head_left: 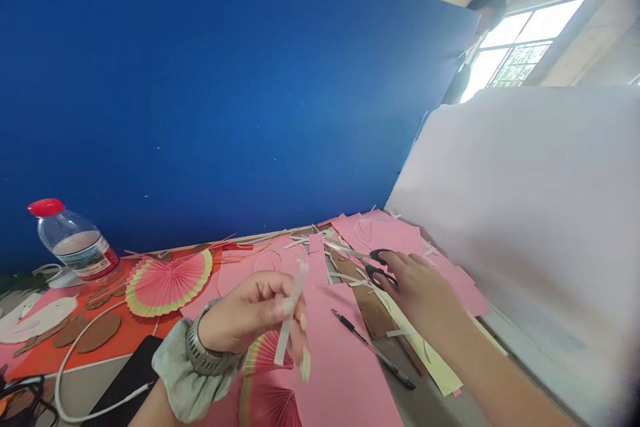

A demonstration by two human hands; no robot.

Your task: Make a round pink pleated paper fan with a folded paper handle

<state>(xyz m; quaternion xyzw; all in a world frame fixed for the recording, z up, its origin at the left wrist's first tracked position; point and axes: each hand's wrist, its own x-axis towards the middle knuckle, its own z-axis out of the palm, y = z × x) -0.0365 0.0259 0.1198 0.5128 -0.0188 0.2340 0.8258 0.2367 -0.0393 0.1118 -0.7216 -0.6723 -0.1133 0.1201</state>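
Loosely curled, the left hand [273, 313] pinches a narrow, flat white strip [291, 317] between thumb and fingers. The right hand [417, 290], partly open, has its fingers at the black looped handles of metal-bladed scissors [377, 265], on smooth pink paper [333, 327]. Pleated pink paper fans [167, 283] edged in yellow-green lie left of and beneath the left hand; farther left stands a clear, red-capped bottle [83, 247], its contents unclear.
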